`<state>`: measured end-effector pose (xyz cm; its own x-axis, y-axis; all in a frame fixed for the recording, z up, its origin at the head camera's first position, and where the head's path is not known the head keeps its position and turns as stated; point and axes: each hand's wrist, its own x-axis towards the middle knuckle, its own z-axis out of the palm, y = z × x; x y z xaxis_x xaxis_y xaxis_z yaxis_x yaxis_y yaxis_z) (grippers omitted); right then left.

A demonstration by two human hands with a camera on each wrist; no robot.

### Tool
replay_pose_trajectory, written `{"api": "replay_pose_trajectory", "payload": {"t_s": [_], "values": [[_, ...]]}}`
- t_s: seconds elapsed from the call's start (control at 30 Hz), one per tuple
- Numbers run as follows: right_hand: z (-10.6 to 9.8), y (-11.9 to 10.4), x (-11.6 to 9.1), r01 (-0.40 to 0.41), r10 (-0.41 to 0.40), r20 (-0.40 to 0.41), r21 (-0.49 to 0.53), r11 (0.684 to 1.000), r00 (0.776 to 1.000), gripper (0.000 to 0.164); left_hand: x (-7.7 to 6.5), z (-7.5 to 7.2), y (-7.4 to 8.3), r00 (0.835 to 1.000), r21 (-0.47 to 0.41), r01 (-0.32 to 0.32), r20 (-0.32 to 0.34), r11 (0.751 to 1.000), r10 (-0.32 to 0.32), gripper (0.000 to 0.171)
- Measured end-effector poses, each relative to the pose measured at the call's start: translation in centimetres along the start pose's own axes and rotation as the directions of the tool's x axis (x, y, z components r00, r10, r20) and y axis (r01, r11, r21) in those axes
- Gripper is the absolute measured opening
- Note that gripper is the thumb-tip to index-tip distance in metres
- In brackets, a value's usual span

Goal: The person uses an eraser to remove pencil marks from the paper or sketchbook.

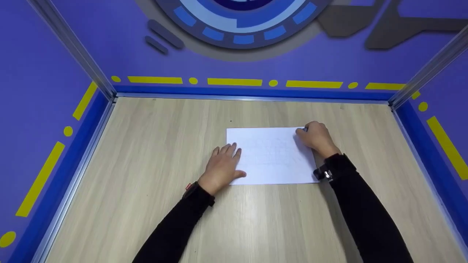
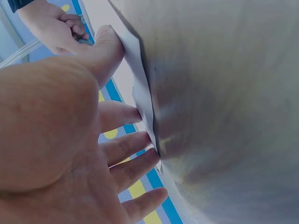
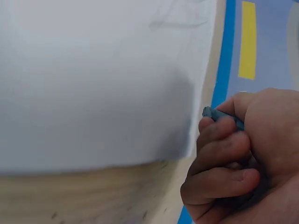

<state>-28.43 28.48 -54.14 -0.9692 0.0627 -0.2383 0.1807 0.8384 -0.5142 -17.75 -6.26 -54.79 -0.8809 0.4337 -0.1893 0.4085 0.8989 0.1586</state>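
A white sheet of paper (image 1: pixel 272 171) with faint grey lines lies flat on the wooden table. My left hand (image 1: pixel 221 168) rests at the sheet's left edge with its fingers spread; the thumb and fingertips touch the paper in the left wrist view. At the far right corner of the sheet, my right hand (image 1: pixel 317 138) has its fingers curled round a small blue-green piece (image 3: pixel 209 112). Only one blunt end of it pokes out between thumb and forefinger in the right wrist view; the rest is hidden in the hand, so I cannot tell its kind.
The light wooden table (image 1: pixel 153 157) is bounded by purple-blue panels (image 1: pixel 120 47) with yellow marks on the left, back and right. Metal rails (image 1: pixel 256 98) run along the panels' feet. A tiny dark speck (image 1: pixel 230 121) lies behind the sheet.
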Motion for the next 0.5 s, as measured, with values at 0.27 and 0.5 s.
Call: {"api": "replay_pose_trajectory", "payload": {"t_s": [0.27, 0.5], "values": [[2.7, -4.9, -0.3, 0.093, -0.093, 0.094, 0.009, 0.996, 0.991, 0.045, 0.0, 0.1, 0.0, 1.000, -0.009, 0.008, 0.011, 1.000, -0.008, 0.091], [6.7, -10.7, -0.7, 0.198, -0.197, 0.107, 0.008, 0.980, 0.975, 0.032, 0.0, 0.1, 0.1, 1.000, -0.004, -0.001, -0.017, 1.000, 0.001, 0.090]]}}
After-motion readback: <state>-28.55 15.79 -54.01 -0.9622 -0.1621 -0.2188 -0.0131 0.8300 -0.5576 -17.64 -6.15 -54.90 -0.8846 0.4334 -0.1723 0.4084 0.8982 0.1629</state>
